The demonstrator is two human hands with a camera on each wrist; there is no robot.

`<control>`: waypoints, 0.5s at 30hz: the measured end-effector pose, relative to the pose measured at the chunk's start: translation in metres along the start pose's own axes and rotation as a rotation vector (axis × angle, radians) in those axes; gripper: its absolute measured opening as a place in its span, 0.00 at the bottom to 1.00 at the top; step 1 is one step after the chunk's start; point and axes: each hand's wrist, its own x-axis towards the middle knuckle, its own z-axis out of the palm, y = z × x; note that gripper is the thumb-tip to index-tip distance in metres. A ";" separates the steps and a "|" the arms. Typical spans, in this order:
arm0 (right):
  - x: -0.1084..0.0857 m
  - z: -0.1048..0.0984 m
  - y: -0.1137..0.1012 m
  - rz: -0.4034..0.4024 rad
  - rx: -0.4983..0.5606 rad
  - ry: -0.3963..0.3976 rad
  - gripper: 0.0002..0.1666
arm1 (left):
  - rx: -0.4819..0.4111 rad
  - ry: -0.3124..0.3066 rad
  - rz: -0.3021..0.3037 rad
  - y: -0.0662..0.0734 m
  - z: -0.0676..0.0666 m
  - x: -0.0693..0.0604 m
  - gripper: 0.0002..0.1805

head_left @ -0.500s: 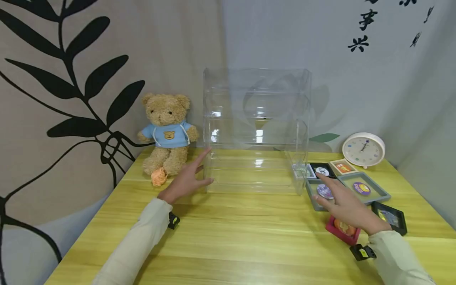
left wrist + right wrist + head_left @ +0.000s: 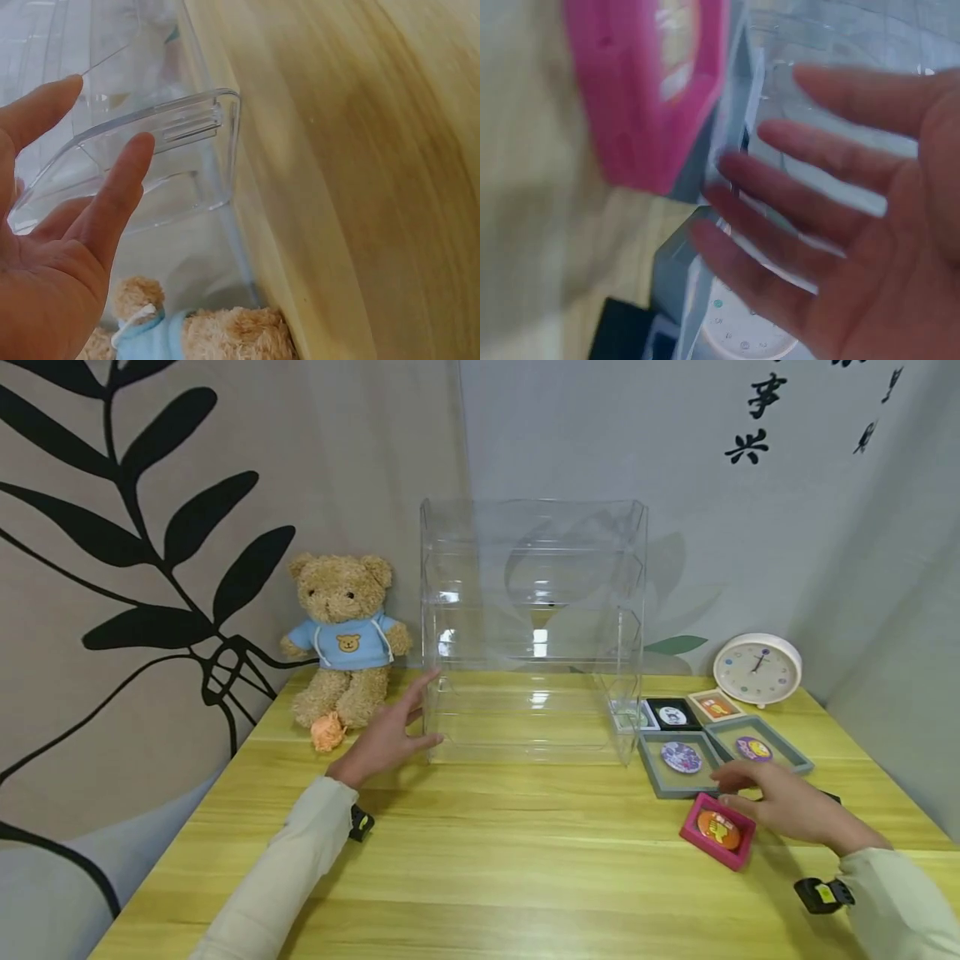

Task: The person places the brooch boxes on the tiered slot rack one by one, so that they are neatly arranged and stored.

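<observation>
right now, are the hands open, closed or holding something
Left hand: open beside the clear rack, holding nothing.
Right hand: open near the pink frame, holding nothing.

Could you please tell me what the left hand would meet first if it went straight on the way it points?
Most likely the clear plastic rack, at its left side wall; the left hand looks right beside it, though contact is hard to judge.

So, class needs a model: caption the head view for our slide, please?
Left hand beside a clear tiered stand, right hand near a pink frame.
</observation>
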 end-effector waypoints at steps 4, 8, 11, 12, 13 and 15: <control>-0.002 0.001 0.010 0.014 -0.067 0.051 0.14 | 0.015 0.004 -0.005 0.001 -0.001 -0.001 0.55; -0.002 0.002 0.015 0.038 -0.079 0.010 0.10 | 0.005 0.006 -0.003 0.001 -0.001 -0.001 0.54; -0.001 0.005 0.018 0.080 -0.092 -0.033 0.09 | -0.002 0.002 0.005 0.001 0.000 -0.001 0.54; -0.001 0.006 0.019 0.093 -0.095 -0.042 0.09 | -0.004 0.003 0.005 0.002 0.000 -0.001 0.54; -0.001 0.008 0.019 0.114 -0.093 -0.050 0.08 | -0.005 0.003 0.007 0.002 0.000 -0.001 0.53; 0.000 0.010 0.020 0.148 -0.090 -0.063 0.07 | -0.009 0.003 0.008 0.002 0.001 -0.001 0.53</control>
